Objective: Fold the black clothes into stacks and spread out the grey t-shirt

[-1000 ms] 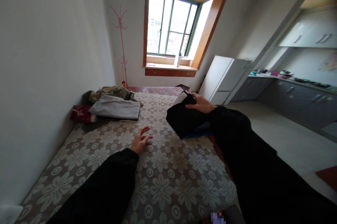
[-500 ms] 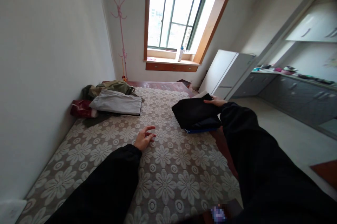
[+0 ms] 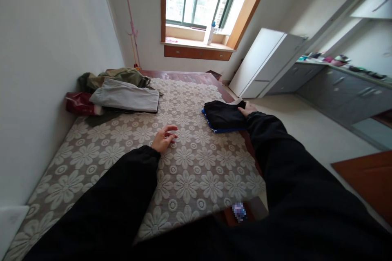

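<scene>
While the right hand (image 3: 246, 109) lay on the folded black garment (image 3: 225, 115), most of its fingers were tucked behind the cloth and the sleeve, so honestly I couldn't tell if they were gripping it or just resting on it. That bundle was soft, squarish, with a blue edge peeking out underneath, and it sat right at the bed's (image 3: 101, 159) right-hand edge, near the drop to the floor. Left hand (image 3: 163, 138) was palm down on the flowery cover, fingers loosely spread, holding nothing. Cover looked lacy and textured, big pale daisies on grey-brown. Over by the wall sat a rumpled pile of clothes (image 3: 116, 93), grey on top, olive and dark red under it, hard to sort out. Plenty of bare bed lay between the pile and both hands. Both black sleeves ran out of the bottom of view.
</scene>
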`<control>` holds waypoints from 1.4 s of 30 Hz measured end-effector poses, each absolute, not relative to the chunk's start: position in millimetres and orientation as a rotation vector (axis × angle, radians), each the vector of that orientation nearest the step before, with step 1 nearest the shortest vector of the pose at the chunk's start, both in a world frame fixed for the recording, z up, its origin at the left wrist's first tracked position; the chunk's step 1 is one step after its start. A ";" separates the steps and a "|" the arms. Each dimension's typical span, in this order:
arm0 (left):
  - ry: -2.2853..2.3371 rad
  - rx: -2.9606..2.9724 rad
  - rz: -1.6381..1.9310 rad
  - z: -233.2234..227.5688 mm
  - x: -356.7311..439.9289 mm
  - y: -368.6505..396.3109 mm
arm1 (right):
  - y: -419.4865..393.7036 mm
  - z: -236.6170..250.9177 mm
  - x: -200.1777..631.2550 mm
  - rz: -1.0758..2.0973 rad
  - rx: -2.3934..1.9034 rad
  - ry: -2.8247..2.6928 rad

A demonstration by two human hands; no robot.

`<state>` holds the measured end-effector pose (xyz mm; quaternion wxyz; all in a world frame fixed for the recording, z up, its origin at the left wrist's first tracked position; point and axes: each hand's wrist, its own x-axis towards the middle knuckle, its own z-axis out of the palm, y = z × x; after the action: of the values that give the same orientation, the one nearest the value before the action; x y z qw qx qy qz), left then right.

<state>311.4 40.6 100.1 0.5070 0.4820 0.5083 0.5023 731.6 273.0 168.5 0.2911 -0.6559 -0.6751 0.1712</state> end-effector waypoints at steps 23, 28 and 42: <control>1.263 1.259 1.178 103.7 315.0 36.5 | 247.2 141.2 624.1 0.325 -1.835 -2.695; 1.276 1.277 1.177 99.8 314.0 37.6 | 237.1 128.9 593.3 0.246 -1.763 -2.635; 1.212 1.136 1.260 104.4 315.6 36.1 | 214.2 149.4 466.7 0.320 -1.213 -2.681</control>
<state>315.6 36.1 104.4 0.5041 0.4705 0.5022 0.5219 466.7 214.2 149.4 0.0905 -0.4080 -0.9021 0.1077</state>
